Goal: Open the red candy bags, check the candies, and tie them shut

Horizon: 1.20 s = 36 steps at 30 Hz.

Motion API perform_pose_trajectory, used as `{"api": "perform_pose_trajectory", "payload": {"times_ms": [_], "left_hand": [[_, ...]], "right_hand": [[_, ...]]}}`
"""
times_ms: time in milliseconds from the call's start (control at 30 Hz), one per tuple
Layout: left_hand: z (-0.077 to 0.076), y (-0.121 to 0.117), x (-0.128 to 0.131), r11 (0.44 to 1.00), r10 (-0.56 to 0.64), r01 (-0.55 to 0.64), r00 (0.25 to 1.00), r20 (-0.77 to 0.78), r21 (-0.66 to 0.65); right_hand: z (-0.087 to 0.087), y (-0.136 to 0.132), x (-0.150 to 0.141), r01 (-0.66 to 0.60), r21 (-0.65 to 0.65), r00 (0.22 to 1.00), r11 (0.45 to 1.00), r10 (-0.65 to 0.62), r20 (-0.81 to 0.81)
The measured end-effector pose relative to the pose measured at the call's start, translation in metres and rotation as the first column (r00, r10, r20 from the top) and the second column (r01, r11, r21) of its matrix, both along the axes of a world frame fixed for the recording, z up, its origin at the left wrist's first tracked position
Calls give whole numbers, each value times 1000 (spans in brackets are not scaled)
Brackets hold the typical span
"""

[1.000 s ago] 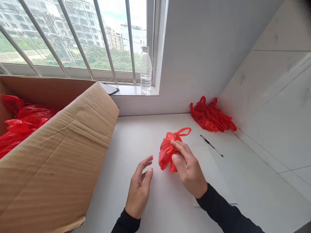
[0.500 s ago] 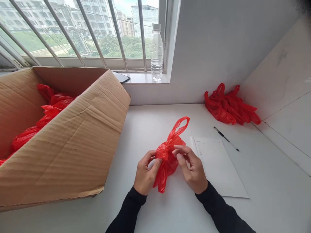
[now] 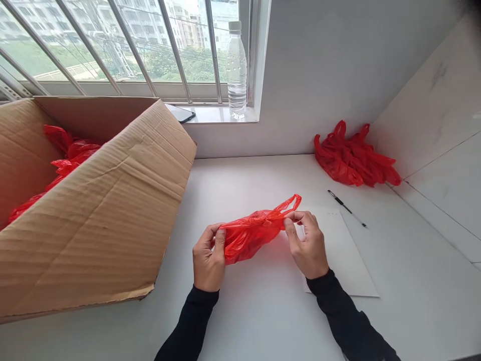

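Note:
A thin red plastic bag [image 3: 250,234] is stretched sideways between my two hands above the white table. My left hand [image 3: 209,256] pinches its left end between thumb and fingers. At the other end, my right hand [image 3: 307,243] grips the bunched part near the handle loop [image 3: 291,203], which sticks up past the fingers. The bag looks gathered and creased; whether anything lies inside it I cannot tell.
A large cardboard box [image 3: 105,215] holding red plastic bags [image 3: 71,155] stands on the left. More red bags [image 3: 355,158] lie by the wall at the back right. A pen [image 3: 346,208] and white notebook [image 3: 347,255] lie right. A water bottle [image 3: 236,75] and phone [image 3: 181,114] rest on the sill.
The bag has gone from a knotted, upright bunch to a lengthwise stretch. My left hand has moved left with one end; my right hand has closed on the other end and shifted right.

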<state>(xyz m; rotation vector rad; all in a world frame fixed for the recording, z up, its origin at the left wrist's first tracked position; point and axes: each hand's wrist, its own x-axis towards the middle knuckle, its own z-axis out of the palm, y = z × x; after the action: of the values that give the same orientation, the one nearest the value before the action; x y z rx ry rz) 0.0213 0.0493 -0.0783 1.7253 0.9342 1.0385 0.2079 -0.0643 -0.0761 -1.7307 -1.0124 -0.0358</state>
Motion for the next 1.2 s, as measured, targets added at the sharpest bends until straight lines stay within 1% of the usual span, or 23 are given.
{"api": "perform_pose_trajectory", "payload": {"times_ms": [67,133,233,300,367,433,567,633,733,800,867,967,1000,1067,1133,1200], "left_hand": [[1,-3,0,998,4,-4,1000,4,60],[2,-8,1,987,-27,27,1000,-1,159],[3,-14,4,947,-63,79,996,-58,312],[2,-14,5,924,-51,86,994,-101,372],[1,-11,5,912,-27,74,992,-122,404],[0,-7,4,909,13,41,992,-125,416],[1,-1,2,912,131,-86,988,-86,400],[3,-1,2,915,144,-103,987,-77,390],[7,-6,3,906,72,-31,994,-82,421],[8,-9,5,883,5,43,995,-101,467],[8,-11,7,859,-36,95,991,-125,503],[6,-9,9,850,-37,101,991,-132,517],[6,-7,8,856,-22,83,992,-125,511],[6,-2,4,875,37,16,994,-99,483],[7,2,-1,899,117,-77,991,-68,431],[9,4,-4,920,157,-128,986,-51,370]], "right_hand": [[0,0,-5,-27,-4,999,1000,27,-26],[1,-1,-11,-79,-18,996,997,78,-33],[2,-1,-17,-189,-48,981,981,191,39],[2,-1,-19,-237,-64,967,969,242,84],[2,-1,-19,-248,-78,964,966,254,83],[1,-1,-17,-222,-77,972,972,227,67],[2,0,-11,-129,-37,991,991,130,24],[3,0,-11,-106,-15,994,994,106,20],[4,0,-15,-132,5,991,991,131,40],[5,-1,-20,-166,1,985,986,165,45],[5,-1,-24,-199,-20,979,980,199,32],[3,-1,-26,-232,-52,972,971,233,10],[3,-1,-24,-227,-53,974,972,228,8],[2,-1,-18,-174,-32,985,984,174,-21],[2,-2,-10,-95,3,993,996,95,-75],[2,-2,-6,-55,32,991,998,58,-123]]}}
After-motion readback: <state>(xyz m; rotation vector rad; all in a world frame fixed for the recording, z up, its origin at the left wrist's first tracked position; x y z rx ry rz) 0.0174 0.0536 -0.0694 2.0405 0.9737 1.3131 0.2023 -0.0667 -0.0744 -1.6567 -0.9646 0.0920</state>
